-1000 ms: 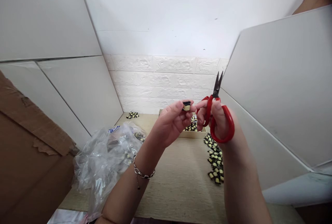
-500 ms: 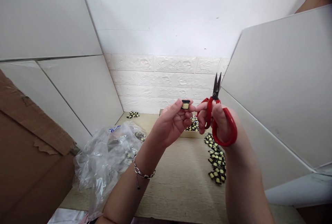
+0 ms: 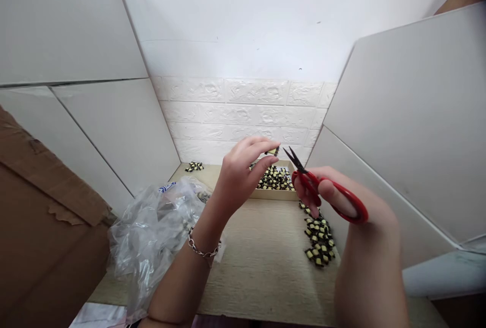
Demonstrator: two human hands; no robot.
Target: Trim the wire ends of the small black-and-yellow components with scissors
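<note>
Between the thumb and fingers of my left hand (image 3: pixel 241 168) is a small yellow-and-black piece (image 3: pixel 272 151), its exact kind unclear. My right hand (image 3: pixel 322 189) holds red-handled scissors (image 3: pixel 309 182), thumb and fingers in the loops. Their dark blades are slightly parted and point up and left, close to the small piece but apart from it. Below and behind my hands stands a shallow yellowish box (image 3: pixel 275 195) holding many similar pieces. A pile of the same pieces (image 3: pixel 319 242) lies under my right hand on the table.
A clear plastic bag (image 3: pixel 152 237) lies on the table (image 3: pixel 258 262) at left, beside a torn cardboard box (image 3: pixel 49 216). A few more pieces (image 3: pixel 194 166) rest near the back wall. White panels (image 3: pixel 410 130) close in both sides.
My left hand has turned over, back now facing me, still pinching the small piece. The scissors have swung from upright to tilted left, while my right hand moved slightly right and down.
</note>
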